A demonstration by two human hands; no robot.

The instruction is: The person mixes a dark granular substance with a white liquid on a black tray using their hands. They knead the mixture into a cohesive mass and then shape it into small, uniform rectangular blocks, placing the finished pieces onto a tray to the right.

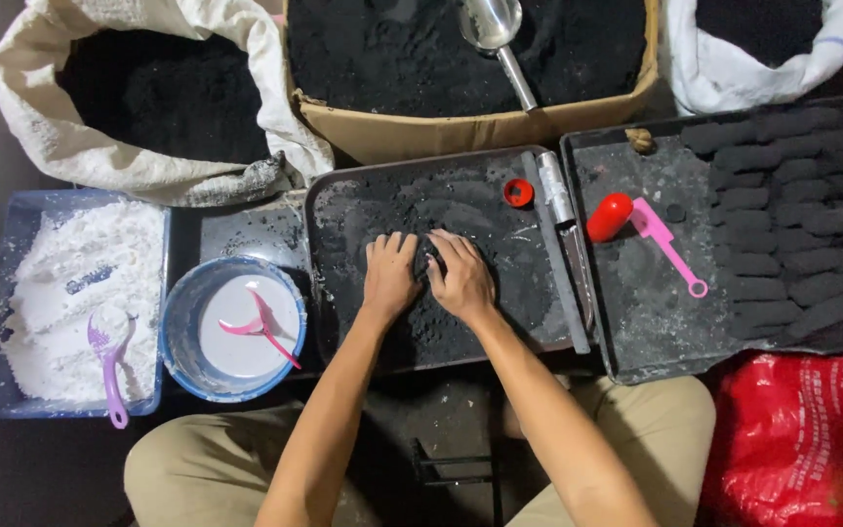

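Observation:
My left hand (389,275) and my right hand (461,275) press side by side on a lump of black paste (428,262) in the middle of a dark metal tray (343,200). Both hands curl over the lump, fingers pointing away from me; only a sliver of it shows between them. Black crumbs cover the tray around the hands. A small red cap (517,192) lies at the tray's far right, next to a knife (568,229) resting along the tray edge.
A second tray (636,303) on the right holds rows of black moulded pieces (792,224), a red cylinder (609,217) and a pink scoop (670,244). On the left stand a blue bowl (187,303) of white liquid with a pink spoon and a tub of white powder (60,283). Sacks and a cardboard box (470,127) of black powder line the back.

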